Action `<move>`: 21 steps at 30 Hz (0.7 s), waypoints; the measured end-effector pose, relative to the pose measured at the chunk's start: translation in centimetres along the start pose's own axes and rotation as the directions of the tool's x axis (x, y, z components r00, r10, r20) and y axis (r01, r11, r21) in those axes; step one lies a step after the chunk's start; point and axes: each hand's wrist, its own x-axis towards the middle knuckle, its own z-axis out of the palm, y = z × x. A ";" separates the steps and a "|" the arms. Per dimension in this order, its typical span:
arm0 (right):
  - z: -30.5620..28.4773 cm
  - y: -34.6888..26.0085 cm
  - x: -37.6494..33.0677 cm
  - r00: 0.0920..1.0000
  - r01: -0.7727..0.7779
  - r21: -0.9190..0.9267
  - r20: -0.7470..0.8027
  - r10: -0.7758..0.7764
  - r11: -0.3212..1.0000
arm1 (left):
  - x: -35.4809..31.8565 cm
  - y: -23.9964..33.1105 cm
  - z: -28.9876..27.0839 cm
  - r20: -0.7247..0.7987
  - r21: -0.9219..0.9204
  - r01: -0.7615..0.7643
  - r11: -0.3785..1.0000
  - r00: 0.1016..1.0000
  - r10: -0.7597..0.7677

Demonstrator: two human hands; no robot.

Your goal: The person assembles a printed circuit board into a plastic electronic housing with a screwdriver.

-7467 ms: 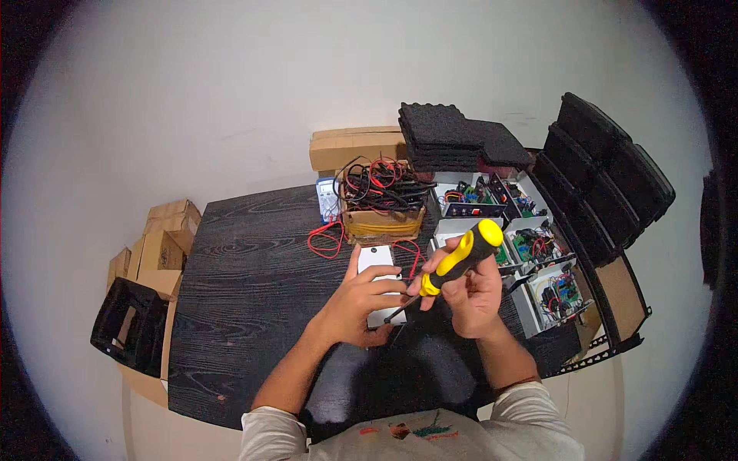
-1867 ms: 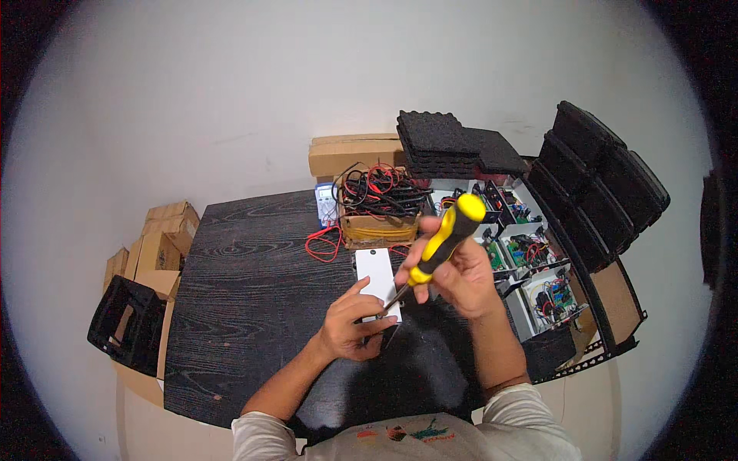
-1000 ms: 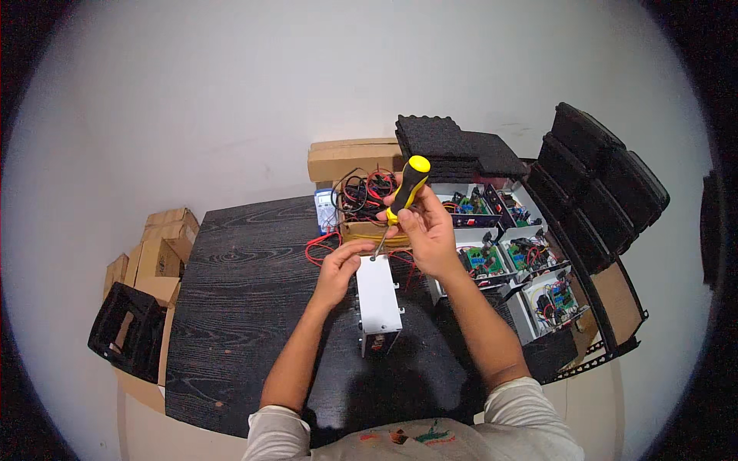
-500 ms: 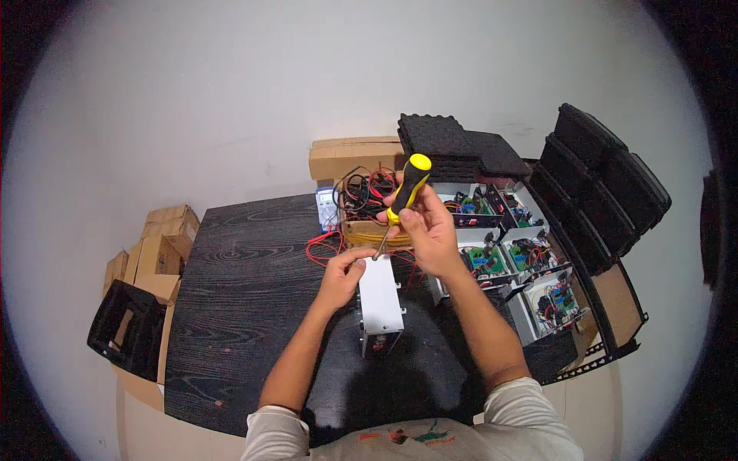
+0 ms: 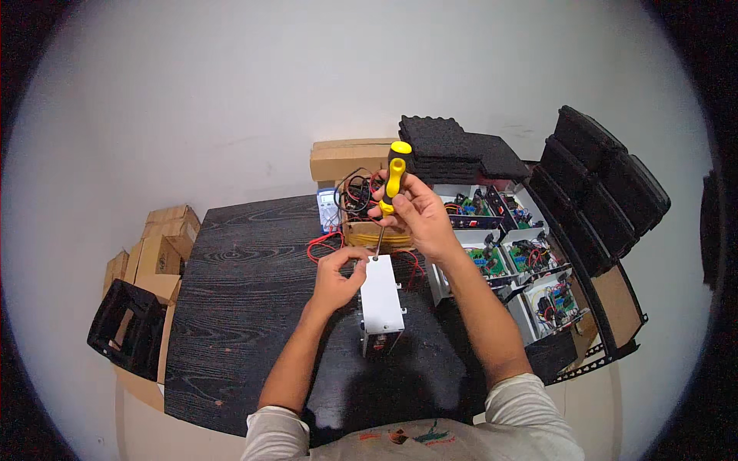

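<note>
Head view: right hand (image 5: 421, 219) is grasping the yellow-black screwdriver (image 5: 397, 177) by its handle, shaft pointing down. White box (image 5: 382, 296) is sitting on the black table (image 5: 238, 307), directly below that grip, its far end meeting the tip area around the screw. Left hand (image 5: 338, 280) is touching the box's far-left corner, just left of the shaft; can't tell if it's pinching. Versus half a second ago, the handle is standing more upright; versus two seconds ago, the driver is working the far end, not the near one. Multimeter (image 5: 327, 211) is lying left of the grip, wired circuit boards (image 5: 527, 247) right.
</note>
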 end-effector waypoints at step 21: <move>0.4 2.4 -0.2 0.990 0.138 -0.017 -0.019 -0.139 0.990 | 0.3 3.0 -1.3 0.191 0.417 -0.328 0.848 0.943 0.271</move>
